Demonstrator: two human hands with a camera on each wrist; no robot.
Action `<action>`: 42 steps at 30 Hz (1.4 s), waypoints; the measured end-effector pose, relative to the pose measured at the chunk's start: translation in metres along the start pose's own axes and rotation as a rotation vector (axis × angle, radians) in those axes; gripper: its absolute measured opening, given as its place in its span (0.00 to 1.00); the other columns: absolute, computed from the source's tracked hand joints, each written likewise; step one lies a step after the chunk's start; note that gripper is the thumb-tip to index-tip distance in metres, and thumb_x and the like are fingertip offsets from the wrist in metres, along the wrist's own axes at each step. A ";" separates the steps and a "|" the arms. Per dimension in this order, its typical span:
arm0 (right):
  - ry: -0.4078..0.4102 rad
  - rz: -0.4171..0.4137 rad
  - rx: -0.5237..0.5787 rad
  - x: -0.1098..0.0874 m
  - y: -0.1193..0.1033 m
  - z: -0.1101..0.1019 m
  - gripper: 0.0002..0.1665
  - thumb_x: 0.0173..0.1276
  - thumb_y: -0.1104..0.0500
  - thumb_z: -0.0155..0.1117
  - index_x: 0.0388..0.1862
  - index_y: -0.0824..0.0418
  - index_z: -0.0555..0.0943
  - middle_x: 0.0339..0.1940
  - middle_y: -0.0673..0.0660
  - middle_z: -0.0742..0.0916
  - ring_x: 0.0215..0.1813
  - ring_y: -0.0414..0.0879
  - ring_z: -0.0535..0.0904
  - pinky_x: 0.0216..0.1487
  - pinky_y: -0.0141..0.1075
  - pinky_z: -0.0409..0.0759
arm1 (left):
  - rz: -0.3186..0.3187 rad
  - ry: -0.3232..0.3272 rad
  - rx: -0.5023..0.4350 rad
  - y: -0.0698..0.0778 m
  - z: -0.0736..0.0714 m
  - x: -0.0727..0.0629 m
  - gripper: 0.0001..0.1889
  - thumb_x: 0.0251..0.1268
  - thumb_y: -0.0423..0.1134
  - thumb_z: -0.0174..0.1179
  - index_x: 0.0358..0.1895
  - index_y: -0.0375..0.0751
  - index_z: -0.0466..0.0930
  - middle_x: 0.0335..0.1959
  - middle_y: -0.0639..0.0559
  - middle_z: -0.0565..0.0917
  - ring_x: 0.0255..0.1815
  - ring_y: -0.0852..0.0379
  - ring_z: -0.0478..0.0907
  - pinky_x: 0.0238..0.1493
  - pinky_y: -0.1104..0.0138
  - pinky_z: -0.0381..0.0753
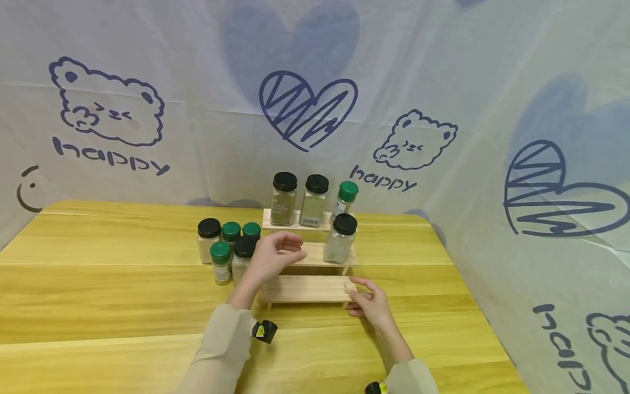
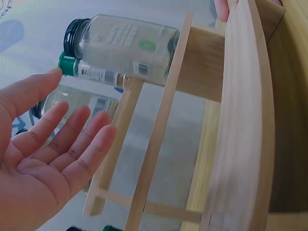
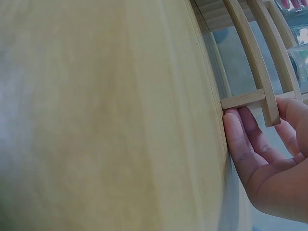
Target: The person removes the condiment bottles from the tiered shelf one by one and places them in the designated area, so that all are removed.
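A three-step wooden rack (image 1: 307, 288) stands on the table. My left hand (image 1: 276, 256) hovers over its middle step, fingers loosely extended and holding nothing; in the left wrist view the palm (image 2: 43, 168) is bare. At the rack's right front corner, my right hand (image 1: 375, 306) pinches the end of the lowest step, the thumb above and fingers below. A black-lidded spice jar (image 1: 340, 239) sits at the right of the middle step. Up on the top step are two black-lidded jars (image 1: 284, 200) (image 1: 314, 201) and a green-capped bottle (image 1: 346, 198).
Left of the rack several spice containers cluster on the table (image 1: 123, 306), among them a green-capped bottle (image 1: 221, 264) and a black-lidded jar (image 1: 209, 241). Another black-lidded jar (image 1: 241, 265) is partly hidden by my left hand. A printed cloth (image 1: 206, 82) hangs behind.
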State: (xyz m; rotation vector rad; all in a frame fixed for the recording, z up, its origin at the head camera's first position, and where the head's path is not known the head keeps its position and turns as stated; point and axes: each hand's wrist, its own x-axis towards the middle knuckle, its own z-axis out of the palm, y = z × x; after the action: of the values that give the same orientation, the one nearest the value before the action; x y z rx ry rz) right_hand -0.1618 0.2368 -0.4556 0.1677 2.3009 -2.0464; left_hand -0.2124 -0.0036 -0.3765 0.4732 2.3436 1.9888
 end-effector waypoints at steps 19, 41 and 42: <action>0.016 0.015 -0.012 0.002 0.000 0.000 0.21 0.63 0.71 0.53 0.56 0.71 0.69 0.26 0.67 0.83 0.25 0.50 0.81 0.27 0.39 0.81 | 0.061 0.017 -0.046 0.007 0.029 0.026 0.23 0.49 0.31 0.66 0.50 0.30 0.73 0.47 0.39 0.77 0.48 0.47 0.74 0.45 0.60 0.76; 0.016 0.018 -0.010 0.000 -0.002 0.001 0.22 0.63 0.70 0.54 0.57 0.70 0.68 0.28 0.68 0.83 0.28 0.53 0.81 0.29 0.41 0.81 | 0.128 -0.001 -0.065 0.014 0.061 0.035 0.32 0.45 0.29 0.68 0.57 0.31 0.67 0.52 0.37 0.73 0.52 0.41 0.70 0.46 0.56 0.76; 0.015 0.019 -0.009 0.000 -0.002 0.001 0.22 0.63 0.70 0.54 0.58 0.70 0.68 0.28 0.68 0.83 0.28 0.53 0.81 0.29 0.41 0.81 | 0.133 0.001 -0.060 0.009 0.063 0.038 0.32 0.44 0.30 0.68 0.57 0.32 0.68 0.52 0.38 0.73 0.51 0.42 0.71 0.46 0.57 0.76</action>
State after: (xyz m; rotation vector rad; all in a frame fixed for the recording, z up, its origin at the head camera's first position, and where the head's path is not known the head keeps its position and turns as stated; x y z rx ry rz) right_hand -0.1618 0.2359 -0.4541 0.2042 2.3074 -2.0333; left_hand -0.2332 0.0675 -0.3731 0.6408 2.3022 2.1077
